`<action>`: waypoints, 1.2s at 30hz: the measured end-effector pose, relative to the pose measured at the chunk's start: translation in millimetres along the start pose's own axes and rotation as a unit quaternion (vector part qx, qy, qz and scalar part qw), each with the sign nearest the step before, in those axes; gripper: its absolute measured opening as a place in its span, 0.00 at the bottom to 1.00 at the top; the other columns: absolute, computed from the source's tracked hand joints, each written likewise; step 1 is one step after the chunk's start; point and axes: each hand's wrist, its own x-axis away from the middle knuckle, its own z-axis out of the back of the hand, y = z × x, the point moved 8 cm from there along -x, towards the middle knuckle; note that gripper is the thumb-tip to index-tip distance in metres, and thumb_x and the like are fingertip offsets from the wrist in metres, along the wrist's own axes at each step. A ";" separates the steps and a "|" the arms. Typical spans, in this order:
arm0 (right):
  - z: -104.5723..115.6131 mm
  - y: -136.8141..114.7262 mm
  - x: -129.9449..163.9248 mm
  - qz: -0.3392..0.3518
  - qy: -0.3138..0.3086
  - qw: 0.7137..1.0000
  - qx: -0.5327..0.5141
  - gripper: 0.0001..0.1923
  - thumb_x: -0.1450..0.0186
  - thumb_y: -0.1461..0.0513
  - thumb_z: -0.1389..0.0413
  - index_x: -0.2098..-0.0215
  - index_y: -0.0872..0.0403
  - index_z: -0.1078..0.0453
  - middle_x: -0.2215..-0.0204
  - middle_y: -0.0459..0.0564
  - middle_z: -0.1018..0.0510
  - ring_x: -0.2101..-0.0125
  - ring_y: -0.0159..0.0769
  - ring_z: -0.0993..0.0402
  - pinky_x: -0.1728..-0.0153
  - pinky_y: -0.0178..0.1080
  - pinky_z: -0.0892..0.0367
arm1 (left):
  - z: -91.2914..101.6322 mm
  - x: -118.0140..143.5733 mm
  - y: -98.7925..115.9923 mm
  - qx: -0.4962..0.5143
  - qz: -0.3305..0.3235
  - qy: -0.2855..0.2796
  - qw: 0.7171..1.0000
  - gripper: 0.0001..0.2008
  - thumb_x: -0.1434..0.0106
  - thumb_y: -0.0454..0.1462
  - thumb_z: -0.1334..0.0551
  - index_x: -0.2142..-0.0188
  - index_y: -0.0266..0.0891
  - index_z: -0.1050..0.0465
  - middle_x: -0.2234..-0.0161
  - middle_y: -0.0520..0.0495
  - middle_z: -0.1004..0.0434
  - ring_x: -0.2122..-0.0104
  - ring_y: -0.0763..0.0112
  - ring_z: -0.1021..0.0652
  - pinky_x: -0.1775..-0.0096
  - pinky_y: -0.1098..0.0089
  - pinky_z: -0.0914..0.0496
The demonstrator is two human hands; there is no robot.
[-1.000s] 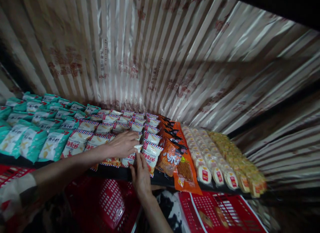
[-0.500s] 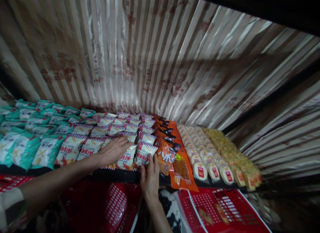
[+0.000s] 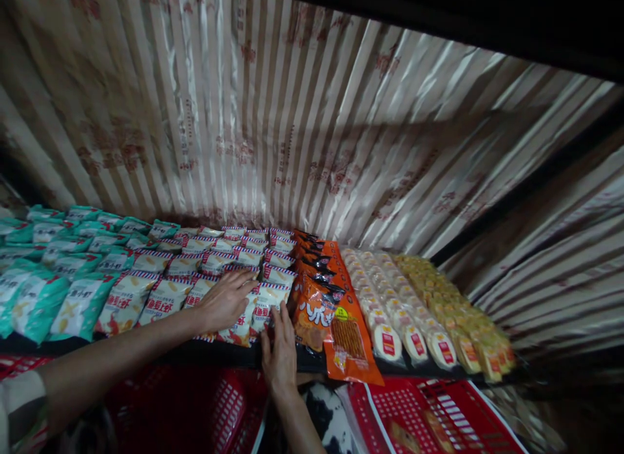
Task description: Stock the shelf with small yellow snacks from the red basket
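Left hand point(image 3: 225, 300) flat, fingers spread, on white snack packets point(image 3: 244, 314); right hand point(image 3: 279, 351) open, touching their front edge on the shelf point(image 3: 229, 356).

Bare forearms, patterned short sleeve point(image 3: 19, 408) with red and pale patches

1. A dark shelf point(image 3: 244, 358) runs left to right, backed by striped, shiny paper.
2. Teal snack packets point(image 3: 53, 272) lie in rows at its left end.
3. White packets with red and blue edging point(image 3: 195, 262) fill the middle.
4. Orange packets point(image 3: 324, 291) come next, the front one overhanging the edge.
5. Rows of small round cakes point(image 3: 390, 311) and yellow wrapped pieces point(image 3: 458, 311) cover the right end.
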 end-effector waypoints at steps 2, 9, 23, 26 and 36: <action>-0.2 0.2 0.4 0.005 0.004 1.000 0.002 0.24 0.34 0.61 0.54 0.40 0.54 0.43 0.38 0.58 0.44 0.39 0.42 0.47 0.44 0.49 0.41 | -0.3 -14.6 2.7 0.003 0.014 0.011 1.000 0.18 0.37 0.33 0.49 0.48 0.36 0.34 0.44 0.41 0.35 0.42 0.61 0.39 0.43 0.57 0.42; -2.5 -2.8 6.0 0.024 0.014 0.999 0.036 0.24 0.34 0.62 0.53 0.40 0.53 0.43 0.37 0.58 0.48 0.38 0.45 0.51 0.45 0.52 0.40 | -25.6 -82.9 8.8 -0.009 0.058 -0.050 0.997 0.15 0.36 0.31 0.49 0.54 0.36 0.29 0.52 0.42 0.27 0.48 0.62 0.33 0.46 0.61 0.39; 3.4 -2.1 -16.7 -0.019 0.024 0.999 0.020 0.26 0.32 0.58 0.56 0.38 0.58 0.49 0.36 0.62 0.55 0.36 0.46 0.58 0.43 0.55 0.45 | -40.2 -102.5 -22.6 -0.044 0.068 -0.095 0.992 0.09 0.39 0.34 0.43 0.66 0.41 0.23 0.65 0.47 0.24 0.60 0.63 0.29 0.57 0.66 0.37; -3.3 -0.7 -30.3 -0.038 0.006 0.999 0.018 0.30 0.33 0.55 0.55 0.36 0.58 0.53 0.35 0.63 0.57 0.36 0.49 0.60 0.43 0.56 0.47 | -41.1 -103.0 -25.5 -0.039 0.065 -0.086 0.993 0.10 0.39 0.34 0.43 0.65 0.41 0.23 0.65 0.47 0.23 0.60 0.63 0.29 0.57 0.67 0.37; -22.7 12.4 -41.5 -0.052 0.008 0.998 0.027 0.32 0.33 0.53 0.57 0.36 0.61 0.56 0.36 0.67 0.55 0.36 0.48 0.59 0.43 0.55 0.46 | -33.7 -108.0 -32.0 0.002 0.070 -0.069 0.995 0.08 0.40 0.35 0.42 0.64 0.40 0.23 0.65 0.47 0.23 0.60 0.65 0.28 0.55 0.68 0.36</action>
